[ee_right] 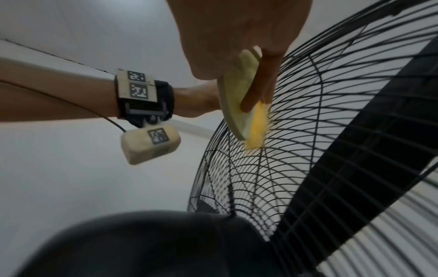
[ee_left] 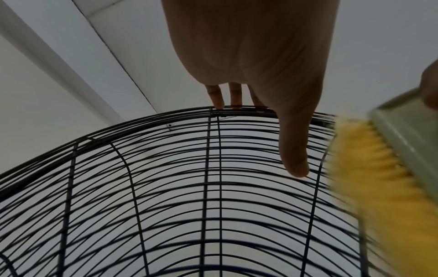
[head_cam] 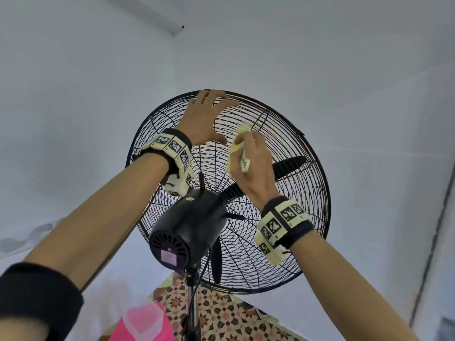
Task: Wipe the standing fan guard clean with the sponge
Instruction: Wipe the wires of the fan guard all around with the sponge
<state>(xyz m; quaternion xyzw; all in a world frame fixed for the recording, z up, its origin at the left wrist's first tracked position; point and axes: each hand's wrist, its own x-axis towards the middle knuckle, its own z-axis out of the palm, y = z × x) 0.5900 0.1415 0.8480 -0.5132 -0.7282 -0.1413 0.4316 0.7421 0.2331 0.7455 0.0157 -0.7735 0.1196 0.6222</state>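
Right now the right hand [head_cam: 251,166] grips the soft, light sponge [ee_right: 257,129] by its stiff backing, against the guard [head_cam: 290,193] (springy wires) above the motor [head_cam: 187,225]; the flat, spread left hand [head_cam: 206,116] steadies the guard's top.

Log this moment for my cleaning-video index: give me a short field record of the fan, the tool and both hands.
fan guard: black wire, on a standing fan, seen from behind
motor housing: black, at the rear centre
blades: black, inside the guard
left hand: fingers spread, resting on the guard's top rim
right hand: grips the sponge
sponge: yellow with pale backing, pressed against the rear wires, upper part
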